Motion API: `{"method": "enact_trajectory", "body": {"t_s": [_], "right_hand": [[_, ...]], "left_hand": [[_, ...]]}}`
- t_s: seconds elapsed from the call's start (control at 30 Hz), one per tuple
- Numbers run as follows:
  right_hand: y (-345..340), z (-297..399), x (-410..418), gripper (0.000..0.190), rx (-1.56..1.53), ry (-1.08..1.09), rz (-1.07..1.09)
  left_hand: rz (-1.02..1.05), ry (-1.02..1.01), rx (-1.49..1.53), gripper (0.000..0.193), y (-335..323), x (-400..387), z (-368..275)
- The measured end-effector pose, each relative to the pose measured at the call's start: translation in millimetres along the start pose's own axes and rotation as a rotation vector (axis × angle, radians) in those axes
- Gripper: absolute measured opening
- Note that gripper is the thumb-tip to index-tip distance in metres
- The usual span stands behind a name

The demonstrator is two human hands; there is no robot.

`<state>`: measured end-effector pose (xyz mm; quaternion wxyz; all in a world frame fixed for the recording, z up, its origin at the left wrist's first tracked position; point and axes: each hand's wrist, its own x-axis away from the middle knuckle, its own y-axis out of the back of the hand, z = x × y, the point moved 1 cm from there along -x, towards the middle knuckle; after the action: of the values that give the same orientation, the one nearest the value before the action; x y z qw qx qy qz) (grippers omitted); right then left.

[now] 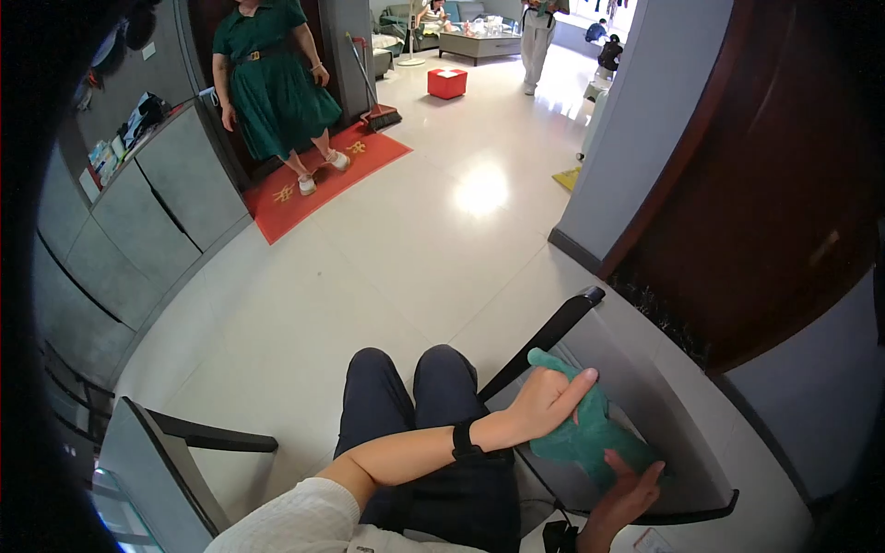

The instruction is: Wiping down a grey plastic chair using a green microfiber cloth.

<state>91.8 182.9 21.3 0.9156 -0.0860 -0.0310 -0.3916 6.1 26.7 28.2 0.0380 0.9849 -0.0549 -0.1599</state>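
Note:
Right of my lap, my left hand point(543, 408) grips the upper part of a green cloth point(594, 442), its thumb pointing up along the fabric. My right hand point(626, 491) is at the cloth's lower end, fingers apart and touching it. Whether those fingers pinch any fabric is hard to see. Both hands are over a grey chair point(674, 422) with black edges and a black arm point(550, 339). The cloth covers part of the chair's grey surface.
Another grey chair point(155, 456) with a black arm stands at my left. Grey cabinets point(138, 235) line the left wall. A person point(276, 90) stands on a red doormat point(276, 218) beside a broom and dustpan point(380, 116). Farther off are a red cube point(446, 83), a coffee table point(480, 48) and more people.

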Motion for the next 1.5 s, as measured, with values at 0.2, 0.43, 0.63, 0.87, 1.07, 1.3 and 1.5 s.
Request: {"method": "enact_trajectory", "body": {"t_s": [0.2,0.43,0.63,0.87,1.07,1.3,1.5], "right_hand": [[20,-42,1,0.045,0.206,0.134,-0.078],[28,-65,10,0.045,0.228,-0.004,-0.077],[57,-107,1,0.047,0.402,-0.13,0.026],[40,-71,8,0.049,0.338,-0.157,-0.028],[6,-8,20,0.053,0.092,0.046,-0.149],[-23,-7,18,0.052,-0.162,0.111,-0.217],[6,-79,-3,0.055,0.264,0.126,-0.131]], "left_hand": [[-0.073,0.019,0.017,0.057,0,21,36],[-0.043,0.159,0.011,0.058,-1,39,60],[-0.045,0.175,0.007,0.06,-5,54,86],[0.084,0.205,0.001,0.062,3,47,72],[0.026,0.105,0.101,0.063,6,12,29],[-0.027,-0.036,0.15,0.05,4,5,34],[-0.156,-0.158,-0.013,0.044,0,24,70]]}}
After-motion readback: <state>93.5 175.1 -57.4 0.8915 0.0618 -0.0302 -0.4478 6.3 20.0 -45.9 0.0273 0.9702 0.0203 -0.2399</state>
